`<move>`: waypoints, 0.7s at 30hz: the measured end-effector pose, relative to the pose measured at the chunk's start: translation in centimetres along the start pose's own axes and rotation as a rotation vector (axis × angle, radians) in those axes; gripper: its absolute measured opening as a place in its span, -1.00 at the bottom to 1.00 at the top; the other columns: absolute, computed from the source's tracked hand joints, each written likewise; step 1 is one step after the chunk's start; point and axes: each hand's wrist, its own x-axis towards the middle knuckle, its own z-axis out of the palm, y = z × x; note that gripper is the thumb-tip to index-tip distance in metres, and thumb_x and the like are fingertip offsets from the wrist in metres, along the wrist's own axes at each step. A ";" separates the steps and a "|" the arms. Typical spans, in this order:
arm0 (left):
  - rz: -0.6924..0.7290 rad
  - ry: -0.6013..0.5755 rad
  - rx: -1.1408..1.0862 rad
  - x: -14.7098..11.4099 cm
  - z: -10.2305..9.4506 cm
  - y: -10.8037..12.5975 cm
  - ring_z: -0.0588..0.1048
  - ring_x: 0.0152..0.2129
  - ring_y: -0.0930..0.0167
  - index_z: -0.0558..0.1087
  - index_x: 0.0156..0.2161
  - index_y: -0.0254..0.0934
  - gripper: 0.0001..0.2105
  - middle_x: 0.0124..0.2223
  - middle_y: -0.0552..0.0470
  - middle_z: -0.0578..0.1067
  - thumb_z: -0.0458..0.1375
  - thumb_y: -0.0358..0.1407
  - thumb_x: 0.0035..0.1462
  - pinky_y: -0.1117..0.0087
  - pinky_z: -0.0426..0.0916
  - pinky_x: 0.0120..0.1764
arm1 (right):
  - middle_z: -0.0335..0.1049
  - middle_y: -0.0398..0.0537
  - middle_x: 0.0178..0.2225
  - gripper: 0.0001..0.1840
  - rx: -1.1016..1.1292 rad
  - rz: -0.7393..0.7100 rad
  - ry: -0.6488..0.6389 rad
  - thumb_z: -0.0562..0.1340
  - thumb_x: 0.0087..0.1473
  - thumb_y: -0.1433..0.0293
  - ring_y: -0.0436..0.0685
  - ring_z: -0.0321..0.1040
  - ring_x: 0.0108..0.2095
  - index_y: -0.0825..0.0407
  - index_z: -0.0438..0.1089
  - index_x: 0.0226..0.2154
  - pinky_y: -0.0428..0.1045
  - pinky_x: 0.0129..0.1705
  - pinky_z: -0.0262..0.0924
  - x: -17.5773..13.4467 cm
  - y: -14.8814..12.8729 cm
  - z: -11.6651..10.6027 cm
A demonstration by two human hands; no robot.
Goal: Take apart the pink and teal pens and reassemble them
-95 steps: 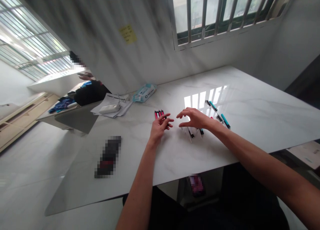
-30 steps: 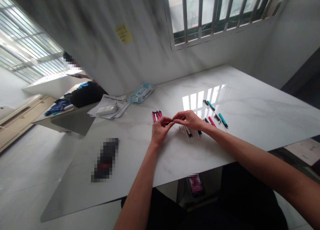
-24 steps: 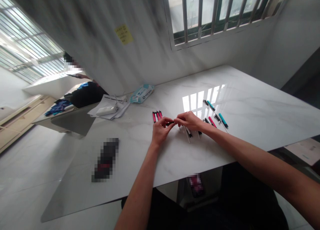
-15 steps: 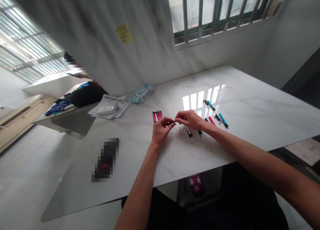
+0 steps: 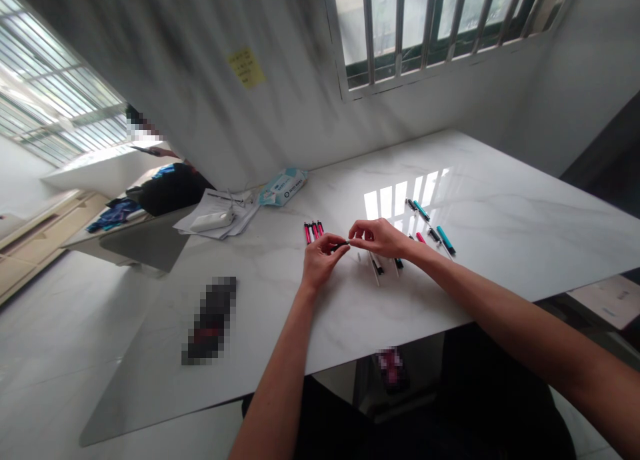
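Note:
Over the marble-patterned table (image 5: 345,327), my left hand (image 5: 320,259) is closed in a pinch around a small black pen part (image 5: 340,246). The fingertips of my right hand (image 5: 377,237) pinch the part's right end, where a small light bit shows; the rest is hidden by the fingers. Several red-and-black pens (image 5: 315,231) lie side by side just behind my left hand. Below my right hand are thin white refills (image 5: 374,271) and dark-ended pen pieces (image 5: 399,263). Farther right lie a teal barrel (image 5: 446,240), a black piece (image 5: 433,236) and another teal barrel (image 5: 421,211).
A pack of wipes (image 5: 283,187) sits near the wall, beside papers (image 5: 183,223) with a white device (image 5: 213,220) on them. A blurred dark object (image 5: 210,320) lies at the left. Another person's hand (image 5: 163,151) shows in the left background.
Both hands stay in nearly the same place, still pinching the black part. A small light bit now shows between the fingertips. The view has shifted slightly.

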 end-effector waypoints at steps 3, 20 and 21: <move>-0.001 -0.012 0.000 0.0 0.0 -0.1 0.55 -0.42 0.40 0.59 -0.27 -0.25 -0.72 -0.29 -0.02 0.63 0.42 -0.09 0.03 0.42 0.34 -0.41 | 0.46 -0.15 -0.46 -0.76 -0.011 0.004 0.004 0.28 0.20 0.20 -0.01 0.21 -0.49 0.02 0.54 -0.29 -0.09 -0.42 0.07 0.0 0.1 0.0; -0.100 -0.008 -0.216 0.0 0.0 -0.1 0.58 -0.35 0.38 0.61 -0.23 -0.26 -0.67 -0.26 -0.03 0.64 0.49 -0.12 -0.06 0.37 0.47 -0.23 | 0.32 -0.22 -0.57 -0.71 -0.033 0.026 -0.010 0.24 0.23 0.18 -0.02 0.13 -0.52 0.03 0.55 -0.34 -0.07 -0.44 0.01 0.0 -0.7 0.0; -0.123 0.007 -0.274 0.0 0.1 -0.1 0.57 -0.35 0.39 0.61 -0.22 -0.26 -0.66 -0.26 -0.02 0.63 0.49 -0.12 -0.07 0.37 0.47 -0.22 | 0.33 -0.22 -0.56 -0.69 -0.028 0.026 -0.004 0.23 0.25 0.17 -0.02 0.13 -0.52 0.03 0.55 -0.34 -0.07 -0.43 0.01 0.0 -0.8 0.0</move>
